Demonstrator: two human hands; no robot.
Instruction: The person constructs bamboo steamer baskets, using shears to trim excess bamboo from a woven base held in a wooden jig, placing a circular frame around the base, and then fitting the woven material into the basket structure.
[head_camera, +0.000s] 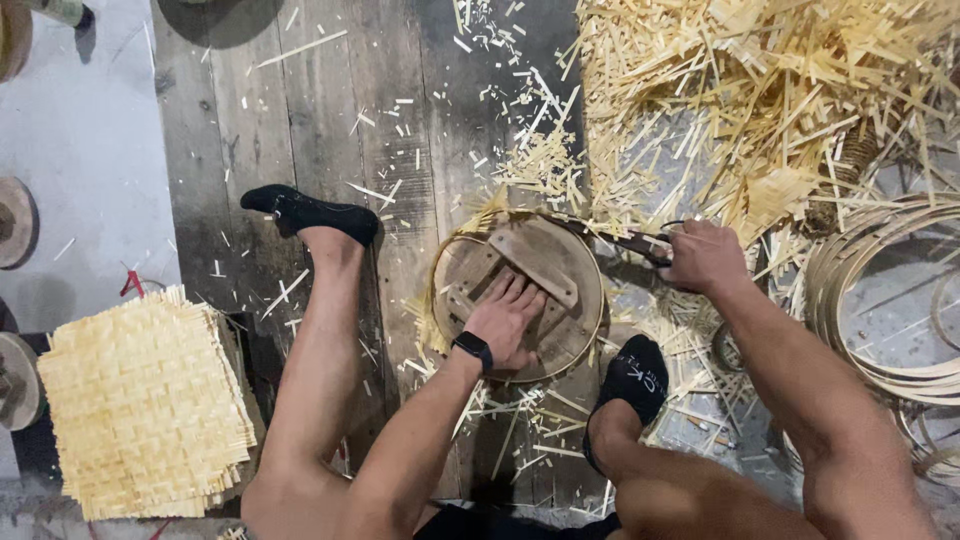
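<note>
The person sits low over a dark plank floor (300, 120) littered with pale bamboo offcuts, legs spread and both feet in black socks. Between the feet lies a round wooden form (545, 262) with crossed battens on its upper face, and woven bamboo strips stick out from under its edge on the left and top. The left hand (503, 318), with a black band on the wrist, lies flat on the form with fingers spread apart, pressing down on the battens and gripping nothing. The right hand (703, 256) is closed around the handles of a pair of scissors (622, 240), whose blades point left along the upper right edge of the form, touching the strips there. A big heap of cut bamboo strips (760, 90) fills the top right, just beyond the form. To the right of the right arm lies a stack of thin bamboo hoops (872, 290). Well apart at the lower left sits a pile of square woven bamboo mats (140, 400), beside a pale grey floor (80, 150).
</note>
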